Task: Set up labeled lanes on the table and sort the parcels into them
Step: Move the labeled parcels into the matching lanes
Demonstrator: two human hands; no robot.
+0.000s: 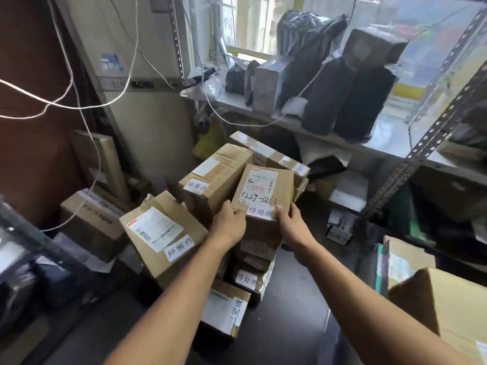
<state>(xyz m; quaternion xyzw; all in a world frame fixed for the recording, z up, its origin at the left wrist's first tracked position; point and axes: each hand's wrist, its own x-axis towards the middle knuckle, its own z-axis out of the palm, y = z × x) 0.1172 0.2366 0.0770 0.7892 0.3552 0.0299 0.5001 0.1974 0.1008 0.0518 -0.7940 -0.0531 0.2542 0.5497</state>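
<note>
A cardboard parcel [264, 189] with "1229-02" handwritten on it and a white label stands on top of a stack of boxes [257, 255]. My left hand [231, 223] grips its near left corner. My right hand [288, 223] grips its near right corner. Left of it, a labeled parcel [213, 177] leans on the pile. A larger labeled parcel [160, 233] lies tilted at the front left. In front of the stack, a small labeled box [228, 310] rests on the dark table [290, 312].
A large open carton [453, 306] stands at the right front. Behind is a metal shelf [390, 138] holding black-wrapped packages [350, 98]. White cords [79, 101] hang at the left. More boxes [89, 219] sit at far left.
</note>
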